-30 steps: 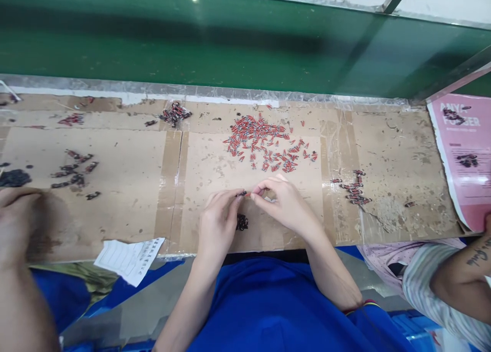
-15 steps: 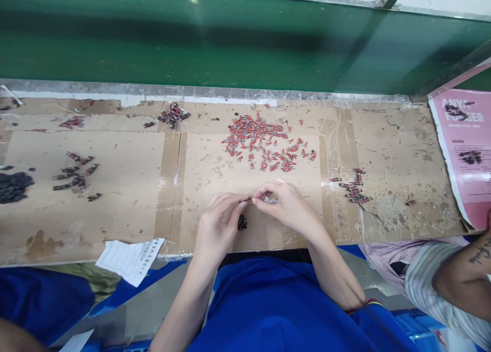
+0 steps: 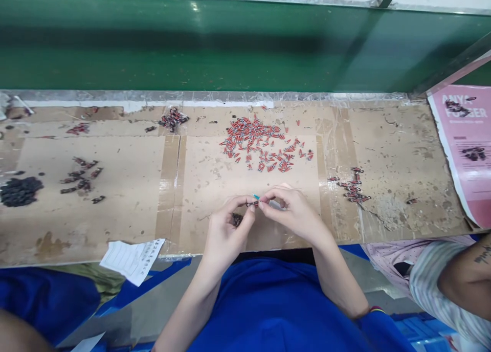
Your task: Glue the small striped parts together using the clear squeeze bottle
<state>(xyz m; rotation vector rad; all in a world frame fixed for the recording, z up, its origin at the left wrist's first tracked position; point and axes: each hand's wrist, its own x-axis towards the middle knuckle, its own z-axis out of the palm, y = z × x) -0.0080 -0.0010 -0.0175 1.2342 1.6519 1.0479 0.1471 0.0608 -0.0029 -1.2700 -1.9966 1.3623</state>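
- My left hand [image 3: 230,224] has its thumb and forefinger drawn together, with a small dark piece [image 3: 252,203] pinched at the tips.
- My right hand [image 3: 293,209] meets it from the other side, thumb and forefinger closed at the piece's right end, the other fingers loosely curled.
- I hold the piece just above the tabletop [image 3: 134,209], close to its near edge and in front of my blue shirt [image 3: 268,306]; my fingers cover much of it.
- A teal sliver [image 3: 256,197] shows right by my fingertips; I cannot tell what it is.
- A little heap of dark pieces [image 3: 237,219] sits partly hidden behind my left hand.
- Beyond my hands lies a broad spread of red pieces [image 3: 253,134], dense at the far left and looser toward me on the right.
- Over to my right there is a cluster of red-and-dark pieces [image 3: 353,188], and past it a pink poster [image 3: 460,183] with more dark bits lying on it.
- To my left I see a black pile [image 3: 19,192], a scattered dark group [image 3: 82,180] just beside it, and a white paper [image 3: 130,260] hanging over the near edge.
- Another person's bare arm [image 3: 466,285] shows at the far right, below the poster.
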